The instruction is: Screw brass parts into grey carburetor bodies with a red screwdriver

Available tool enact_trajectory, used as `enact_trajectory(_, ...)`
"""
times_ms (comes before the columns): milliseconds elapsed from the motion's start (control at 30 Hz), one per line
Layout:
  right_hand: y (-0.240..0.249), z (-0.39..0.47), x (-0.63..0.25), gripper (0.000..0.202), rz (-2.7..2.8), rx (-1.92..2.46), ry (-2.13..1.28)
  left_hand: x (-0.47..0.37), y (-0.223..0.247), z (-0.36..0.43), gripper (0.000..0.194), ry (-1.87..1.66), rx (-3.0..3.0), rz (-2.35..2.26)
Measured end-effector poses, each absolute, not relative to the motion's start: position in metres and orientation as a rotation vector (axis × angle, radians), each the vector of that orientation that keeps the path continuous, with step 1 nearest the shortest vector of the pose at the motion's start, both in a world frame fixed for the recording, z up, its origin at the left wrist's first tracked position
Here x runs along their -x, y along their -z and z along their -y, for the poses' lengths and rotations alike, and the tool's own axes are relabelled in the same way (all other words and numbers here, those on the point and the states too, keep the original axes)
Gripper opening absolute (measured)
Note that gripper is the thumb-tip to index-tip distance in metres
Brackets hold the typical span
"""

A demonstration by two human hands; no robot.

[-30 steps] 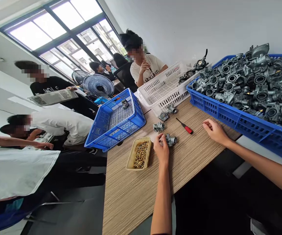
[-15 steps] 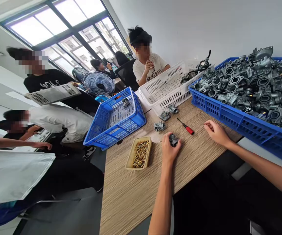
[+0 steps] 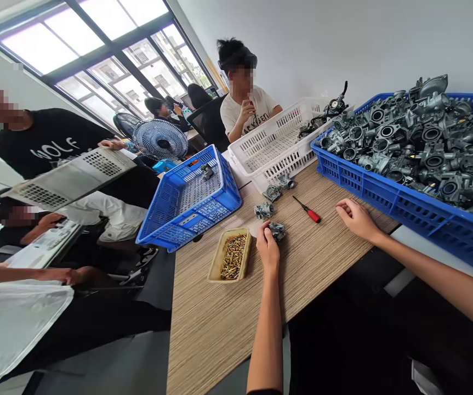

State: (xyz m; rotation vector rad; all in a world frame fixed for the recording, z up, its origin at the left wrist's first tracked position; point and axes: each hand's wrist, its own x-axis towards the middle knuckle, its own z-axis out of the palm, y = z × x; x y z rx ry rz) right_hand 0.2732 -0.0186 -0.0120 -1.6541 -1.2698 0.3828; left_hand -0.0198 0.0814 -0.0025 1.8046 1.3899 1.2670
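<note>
My left hand (image 3: 268, 249) rests on the table, its loosely bent fingers against the left side of a grey metal carburetor body (image 3: 278, 231). The thumb does not show around the part's right side. Just beyond lie another carburetor body (image 3: 264, 210) and two more near the white crate, one of them a round-faced carburetor body (image 3: 272, 192). My right hand (image 3: 356, 218) lies on the table edge beside the large blue crate, fingers loosely curled and apart, holding nothing. Between the hands and farther back is a screwdriver (image 3: 307, 210) with a red and black handle.
A yellowish tray (image 3: 214, 269) of small brass pieces sits left of my left hand. Beyond are a blue crate (image 3: 195, 216), a white crate (image 3: 289, 164) and a large blue crate (image 3: 363, 189) heaped with carburetor bodies. One person sits opposite; another carries a pale crate (image 3: 72, 178).
My left hand and the carburetor body have shifted left and slightly away from me; the thumb no longer wraps it. My right hand stays put. The person with the pale crate has come nearer.
</note>
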Motion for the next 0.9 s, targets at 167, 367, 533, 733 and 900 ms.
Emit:
enact_trajectory(167,0.011,0.019,-0.273,0.024,1.281,1.661,-0.385,0.017,0.007,-0.084,0.041,-1.239,-1.699,-1.335)
enact_trajectory(367,0.012,0.019,-0.274,0.023,1.29,1.669,-0.367,0.013,0.012,-0.085,0.044,-1.232,-1.683,-1.299)
enact_trajectory(533,0.013,0.018,-0.274,0.023,1.296,1.666,-0.353,0.015,0.007,-0.083,0.043,-1.364,-1.593,-1.387)
enact_trajectory(733,0.012,0.019,-0.274,0.022,1.3,1.673,-0.343,0.014,0.0,-0.076,0.037,-1.323,-1.726,-1.392)
enact_trajectory(900,0.012,0.018,-0.274,0.022,1.298,1.67,-0.362,0.012,0.0,-0.077,0.029,-1.222,-1.924,-1.316)
